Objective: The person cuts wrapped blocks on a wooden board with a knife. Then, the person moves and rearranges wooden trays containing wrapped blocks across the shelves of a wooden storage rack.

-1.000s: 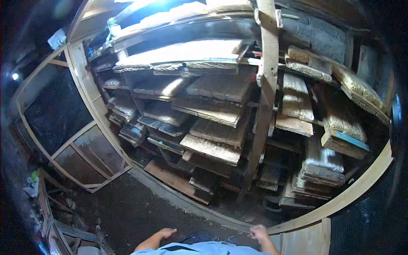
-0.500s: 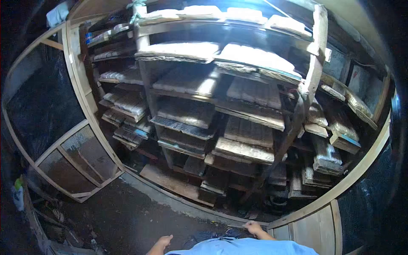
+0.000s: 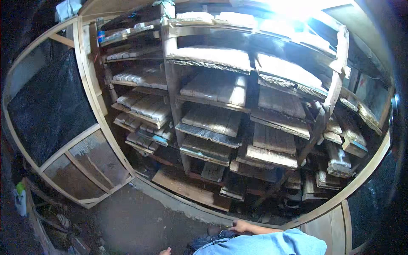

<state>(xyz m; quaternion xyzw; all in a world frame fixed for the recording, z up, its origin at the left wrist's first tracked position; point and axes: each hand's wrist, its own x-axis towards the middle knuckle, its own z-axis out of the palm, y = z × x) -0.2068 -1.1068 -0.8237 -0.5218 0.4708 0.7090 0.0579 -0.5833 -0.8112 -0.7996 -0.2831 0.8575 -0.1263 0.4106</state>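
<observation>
My right hand [image 3: 240, 226] is in front of my waist, beside my dark trousers [image 3: 204, 242] and the blue shirt [image 3: 267, 244]. Its fingers are curled together; whatever they may hold is too small to make out. At the bottom edge, only the outstretched tip of my left hand [image 3: 165, 251] shows, with nothing visible against it. Both hands are apart from the wooden rack [image 3: 170, 89] ahead. On its levels lie boards bearing rows of pale, dusty blocks [image 3: 208, 55], their kind unclear.
An open wooden-framed door [image 3: 91, 106] with dark sheeting and mesh stands at left. Another door panel [image 3: 331, 225] is at right. A raised sill [image 3: 191, 208] crosses the doorway above the dark floor [image 3: 127, 221]. A wide plank [image 3: 187, 187] lies low under the rack.
The view has turned left, so the rack appears shifted right. My right hand has come closer to my waist. My left hand has dropped mostly out of view.
</observation>
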